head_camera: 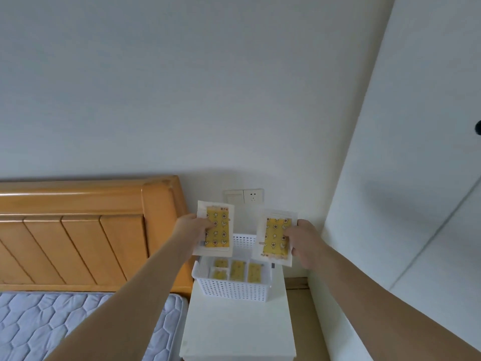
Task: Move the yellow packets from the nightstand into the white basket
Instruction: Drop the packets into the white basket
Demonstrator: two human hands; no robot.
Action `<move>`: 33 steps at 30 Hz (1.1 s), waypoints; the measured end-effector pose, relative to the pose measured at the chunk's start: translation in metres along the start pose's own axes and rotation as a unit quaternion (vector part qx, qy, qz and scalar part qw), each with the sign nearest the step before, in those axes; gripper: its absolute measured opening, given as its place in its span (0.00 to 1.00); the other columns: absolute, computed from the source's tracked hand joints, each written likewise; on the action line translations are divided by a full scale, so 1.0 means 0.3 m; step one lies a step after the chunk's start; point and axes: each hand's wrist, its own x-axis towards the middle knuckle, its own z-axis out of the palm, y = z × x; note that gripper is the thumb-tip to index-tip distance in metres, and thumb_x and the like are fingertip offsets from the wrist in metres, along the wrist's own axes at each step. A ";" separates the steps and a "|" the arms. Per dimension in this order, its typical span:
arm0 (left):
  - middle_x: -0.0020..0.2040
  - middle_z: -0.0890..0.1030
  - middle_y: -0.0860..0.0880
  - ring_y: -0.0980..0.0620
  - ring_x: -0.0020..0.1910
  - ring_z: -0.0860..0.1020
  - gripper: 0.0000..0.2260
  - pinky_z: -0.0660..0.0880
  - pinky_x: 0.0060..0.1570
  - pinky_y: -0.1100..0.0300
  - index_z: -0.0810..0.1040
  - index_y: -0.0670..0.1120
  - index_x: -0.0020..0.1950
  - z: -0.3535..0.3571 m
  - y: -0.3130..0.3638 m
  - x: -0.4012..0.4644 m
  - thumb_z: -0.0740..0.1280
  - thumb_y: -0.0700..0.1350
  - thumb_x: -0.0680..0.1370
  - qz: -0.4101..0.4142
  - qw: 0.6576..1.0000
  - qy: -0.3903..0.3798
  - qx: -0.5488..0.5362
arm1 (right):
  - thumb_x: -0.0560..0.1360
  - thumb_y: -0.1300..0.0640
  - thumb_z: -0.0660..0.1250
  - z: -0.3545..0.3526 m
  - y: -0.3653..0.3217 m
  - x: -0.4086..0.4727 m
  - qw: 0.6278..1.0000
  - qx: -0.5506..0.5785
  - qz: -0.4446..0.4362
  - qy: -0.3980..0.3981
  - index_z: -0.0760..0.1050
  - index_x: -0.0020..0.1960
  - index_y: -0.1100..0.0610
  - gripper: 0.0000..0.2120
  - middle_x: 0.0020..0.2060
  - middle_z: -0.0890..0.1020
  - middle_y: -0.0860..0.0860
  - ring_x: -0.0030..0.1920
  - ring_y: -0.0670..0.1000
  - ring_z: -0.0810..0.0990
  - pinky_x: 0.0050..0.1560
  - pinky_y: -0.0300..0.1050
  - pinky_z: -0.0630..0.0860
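Overhead, left hand [194, 227] pinches yellow star-patterned packet in clear wrapper [216, 229] by its left edge, thumb across front; right hand [302, 238] grips second yellow patterned packet [276, 238] by its right edge, fingers [287, 233] curled onto front; both packets upright above white perforated plastic basket [231, 286]; basket sits on white nightstand [239, 329], several yellow packets [237, 270] lying flat inside; wooden headboard [78, 230] at left.
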 end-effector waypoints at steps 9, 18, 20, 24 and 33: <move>0.39 0.84 0.44 0.45 0.38 0.84 0.04 0.82 0.44 0.48 0.80 0.41 0.46 0.112 -0.234 0.678 0.70 0.33 0.75 -0.110 0.991 -0.046 0.058 | 0.76 0.68 0.53 0.305 0.211 0.537 0.983 -0.169 0.069 -0.018 0.62 0.71 0.57 0.24 0.52 0.77 0.55 0.40 0.49 0.77 0.33 0.40 0.74; 0.40 0.82 0.45 0.46 0.41 0.83 0.07 0.81 0.48 0.48 0.81 0.37 0.51 0.239 -0.618 1.005 0.69 0.36 0.74 -0.181 0.975 -0.052 0.121 | 0.74 0.72 0.53 0.445 0.573 0.858 0.936 -0.327 0.099 -0.079 0.60 0.70 0.53 0.28 0.33 0.73 0.51 0.27 0.47 0.69 0.22 0.38 0.62; 0.41 0.82 0.43 0.44 0.43 0.82 0.07 0.81 0.48 0.45 0.80 0.38 0.52 0.266 -0.684 1.056 0.68 0.35 0.74 -0.191 0.971 -0.068 0.128 | 0.76 0.71 0.54 0.465 0.641 0.898 0.923 -0.361 0.097 -0.086 0.60 0.69 0.54 0.24 0.36 0.73 0.50 0.30 0.46 0.72 0.22 0.37 0.63; 0.46 0.84 0.44 0.43 0.45 0.84 0.11 0.81 0.47 0.40 0.80 0.46 0.52 0.307 -0.824 1.151 0.68 0.36 0.72 -0.224 0.960 -0.095 0.138 | 0.78 0.70 0.54 0.491 0.774 0.956 0.898 -0.416 0.103 -0.099 0.53 0.75 0.53 0.29 0.38 0.71 0.48 0.29 0.44 0.72 0.22 0.36 0.63; 0.48 0.83 0.45 0.44 0.47 0.82 0.13 0.81 0.51 0.45 0.80 0.44 0.55 0.376 -0.895 1.177 0.73 0.39 0.71 -0.269 0.941 -0.103 0.177 | 0.75 0.72 0.57 0.487 0.852 1.038 0.811 -0.553 0.111 -0.156 0.59 0.74 0.58 0.29 0.57 0.76 0.56 0.46 0.52 0.78 0.36 0.43 0.72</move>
